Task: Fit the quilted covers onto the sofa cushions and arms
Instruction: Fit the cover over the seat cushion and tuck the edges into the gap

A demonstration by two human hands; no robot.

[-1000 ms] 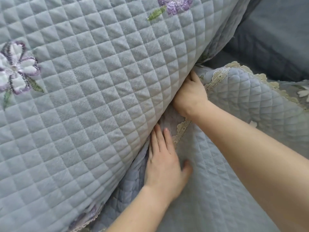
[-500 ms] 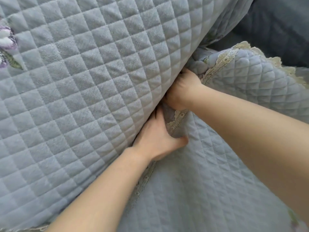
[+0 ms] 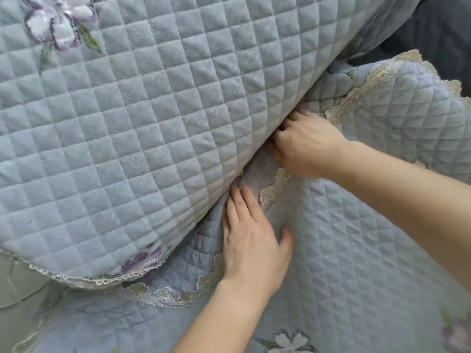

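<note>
Grey-green surface (image 3: 17, 284), lower left corner (faint curved lines)

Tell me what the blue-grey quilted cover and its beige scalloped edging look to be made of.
Blue-grey quilted cover: seemingly padded plush or velvety fabric, matte; stitched squares puff up and the nap shows brushed streaks. Beige scalloped edging: probably lace, openwork loops visible along it; fibre cannot be told.
</note>
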